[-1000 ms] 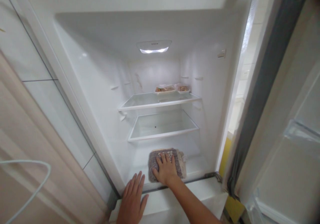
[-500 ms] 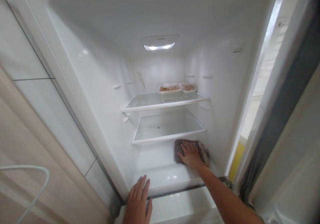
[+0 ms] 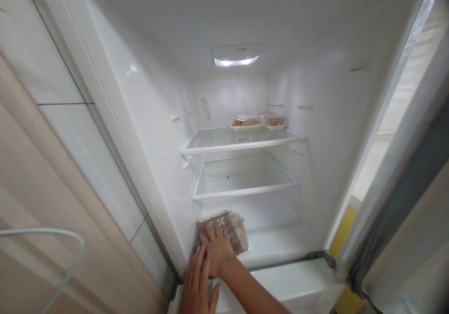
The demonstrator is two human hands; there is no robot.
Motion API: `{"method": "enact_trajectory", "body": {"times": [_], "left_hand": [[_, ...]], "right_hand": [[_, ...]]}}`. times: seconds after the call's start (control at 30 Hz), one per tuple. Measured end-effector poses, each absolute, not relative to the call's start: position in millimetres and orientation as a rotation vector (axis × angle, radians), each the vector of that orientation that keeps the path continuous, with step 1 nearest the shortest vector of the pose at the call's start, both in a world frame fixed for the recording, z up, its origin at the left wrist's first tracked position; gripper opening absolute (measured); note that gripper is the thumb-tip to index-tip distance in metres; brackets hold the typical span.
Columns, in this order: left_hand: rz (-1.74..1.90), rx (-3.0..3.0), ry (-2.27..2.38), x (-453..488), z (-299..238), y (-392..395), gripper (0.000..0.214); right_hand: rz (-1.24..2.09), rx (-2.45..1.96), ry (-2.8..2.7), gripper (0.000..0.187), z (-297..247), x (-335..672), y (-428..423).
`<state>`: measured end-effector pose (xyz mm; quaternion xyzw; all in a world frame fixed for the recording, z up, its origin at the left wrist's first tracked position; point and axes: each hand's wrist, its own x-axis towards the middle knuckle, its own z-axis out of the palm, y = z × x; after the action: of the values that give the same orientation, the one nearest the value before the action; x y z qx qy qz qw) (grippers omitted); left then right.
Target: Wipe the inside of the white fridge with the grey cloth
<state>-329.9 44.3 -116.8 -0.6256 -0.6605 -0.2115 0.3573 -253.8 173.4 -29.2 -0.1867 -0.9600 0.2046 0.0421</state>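
Note:
A brown patterned cloth (image 3: 238, 227) lies on the white floor of the fridge compartment (image 3: 280, 239), at its front left. My right hand (image 3: 218, 253) presses flat on the cloth, its fingers spread and stretched forward. Just to its left, my left hand (image 3: 197, 283) rests at the front left edge of the fridge, fingers extended and holding nothing. Its fingertips come close to or overlap my right hand and the cloth's near corner; whether they touch, I cannot tell.
Above are a lower glass shelf (image 3: 245, 176) and an upper glass shelf (image 3: 213, 139). Wrapped food trays (image 3: 247, 123) sit on the upper one. A lamp (image 3: 239, 56) glows overhead. The open door's dark gasket (image 3: 403, 197) borders the right, tiled wall (image 3: 105, 160) the left.
My right hand has slid the cloth from the right side of the fridge floor to the front left, beside my left hand. The view has shifted slightly.

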Motion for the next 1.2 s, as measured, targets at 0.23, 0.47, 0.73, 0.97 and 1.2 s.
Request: {"method": "enact_trajectory", "body": {"times": [0.23,0.47,0.73,0.97,1.2], "left_hand": [[-0.408,-1.684,-1.634,-331.1,-110.0,45.0,0.069],[-0.263,-1.663,-1.644,-329.5,-107.1,51.2,0.064],[-0.285,-1.536,-1.727,-316.5,-110.1,78.8,0.063],[-0.205,-1.649,-1.581,-334.8,-99.6,80.0,0.058],[-0.235,-1.62,-1.565,-335.7,-102.0,81.6,0.057]], "right_hand": [[0.657,-0.691,-2.705,0.069,-47.9,-183.1,179.8],[0.197,-1.426,-2.453,0.058,-73.3,-84.5,256.4],[0.178,-1.549,-2.465,0.061,-71.6,-89.2,285.1],[0.234,-1.541,-2.549,0.063,-66.6,-114.9,314.2],[0.328,-1.424,-2.704,0.067,-62.2,-165.9,309.7]]}}
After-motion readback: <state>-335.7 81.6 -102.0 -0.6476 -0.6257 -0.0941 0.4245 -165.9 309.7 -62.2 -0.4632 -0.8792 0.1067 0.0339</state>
